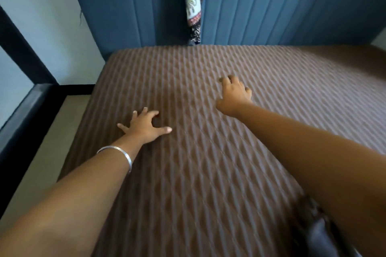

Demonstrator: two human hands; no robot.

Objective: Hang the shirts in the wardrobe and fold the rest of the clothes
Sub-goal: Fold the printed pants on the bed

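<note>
Two hands out over the bed (208, 131), head view only. Left hand (144, 125) has its fingers spread and slightly bent, fingertips touching or just above the brown quilted cover, grasping nothing; a silver bangle (117, 155) sits on that wrist. Right hand (235, 93) is farther and to the right, fingers loosely bent over the cover, also holding nothing.

Task's clothes: the only clear garment is an elephant-print cloth (193, 4) hanging in the gap between the two blue padded headboard panels (271, 6) at the far end, its lower end reaching down to the bed's far edge. A dark bundle (313, 229) lies at the near right under the right forearm, possibly more clothing, but it's too blurred to tell.

Step in hand, as a judgement: a reach across the bed toward the printed cloth. To do it well, lean in, pinch the cloth low with the right hand, which is nearer to it, draw it straight out of the gap rather than sideways so it doesn't snag between the panels, then lay it flat on the cover for folding.

Around: pale wall and dark window frame (25, 58) far left, floor strip along the bed's left side. In the way: nothing lies on the cover between the hands and the cloth; the long reach and the tight gap are the snags.
</note>
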